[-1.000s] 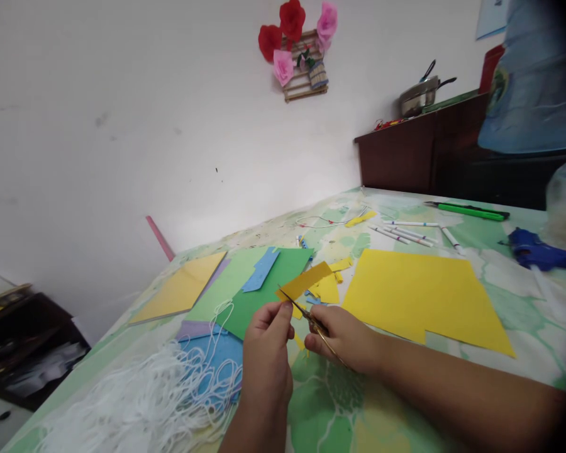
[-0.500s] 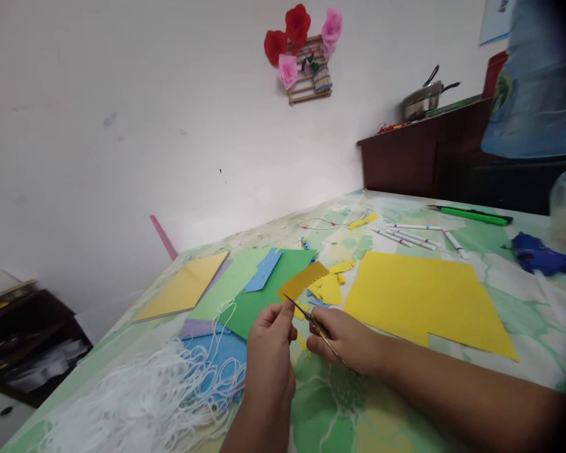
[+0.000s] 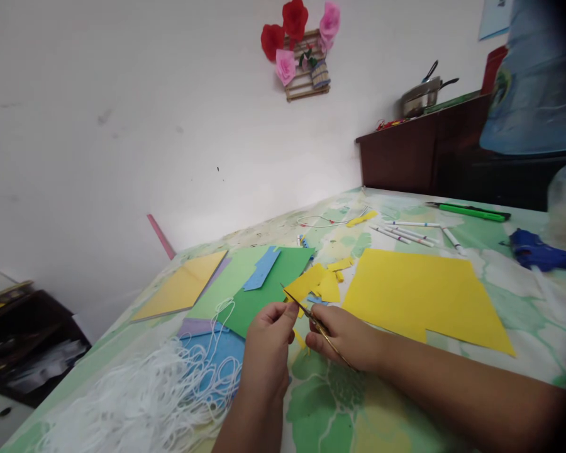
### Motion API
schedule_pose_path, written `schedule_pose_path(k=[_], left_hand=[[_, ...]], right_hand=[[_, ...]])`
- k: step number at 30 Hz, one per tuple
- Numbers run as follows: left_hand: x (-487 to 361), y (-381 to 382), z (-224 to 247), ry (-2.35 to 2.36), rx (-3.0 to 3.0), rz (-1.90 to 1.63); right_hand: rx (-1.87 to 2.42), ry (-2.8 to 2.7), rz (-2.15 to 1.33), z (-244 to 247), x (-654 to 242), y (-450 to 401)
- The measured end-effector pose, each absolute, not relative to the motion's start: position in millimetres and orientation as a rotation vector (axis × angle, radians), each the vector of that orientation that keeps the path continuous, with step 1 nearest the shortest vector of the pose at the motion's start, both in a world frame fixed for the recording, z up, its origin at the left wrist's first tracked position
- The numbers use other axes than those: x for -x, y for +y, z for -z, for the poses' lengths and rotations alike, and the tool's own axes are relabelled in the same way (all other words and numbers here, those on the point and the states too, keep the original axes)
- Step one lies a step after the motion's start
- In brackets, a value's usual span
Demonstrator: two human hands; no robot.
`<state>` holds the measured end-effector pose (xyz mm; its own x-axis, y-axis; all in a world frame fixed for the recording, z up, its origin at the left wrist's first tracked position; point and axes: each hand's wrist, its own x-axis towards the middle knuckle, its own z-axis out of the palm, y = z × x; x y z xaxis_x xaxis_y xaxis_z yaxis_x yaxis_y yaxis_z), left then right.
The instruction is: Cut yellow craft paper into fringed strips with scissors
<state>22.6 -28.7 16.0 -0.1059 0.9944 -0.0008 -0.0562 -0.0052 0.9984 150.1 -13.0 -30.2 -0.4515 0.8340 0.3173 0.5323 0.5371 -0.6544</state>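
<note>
My right hand (image 3: 342, 333) is closed on a pair of scissors (image 3: 318, 325), whose blades point up and left. A small yellow piece (image 3: 305, 281) is pinched between the thumb and fingers of my left hand (image 3: 271, 336). The scissor blades lie across the lower part of this piece, right by my left fingertips. Yellow scraps (image 3: 329, 288) lie just behind my hands, with a few blue bits among them. To the right is a large yellow sheet (image 3: 424, 296) with a notch in its near edge.
Green sheets (image 3: 264, 308), a blue strip (image 3: 263, 269) and a yellow-orange sheet (image 3: 183, 286) lie left. White cord (image 3: 136, 402) is heaped at the front left. Markers (image 3: 410, 234), a green cutter (image 3: 474, 212) and a blue glue gun (image 3: 542, 250) lie at the right.
The piece in my left hand has tilted and now shows a brighter yellow face. My left hand has shifted very slightly, and the whole view has moved a little.
</note>
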Motion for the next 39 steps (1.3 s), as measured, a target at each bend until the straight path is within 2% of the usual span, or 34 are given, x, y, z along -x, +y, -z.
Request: schedule_pose_path(k=[39], left_hand=[[-23.3,-29.3,-20.3,1.250,-1.146,-1.279]], right_hand=[[1.146,-2.146,-0.627,26.0,-152.6,-13.7]])
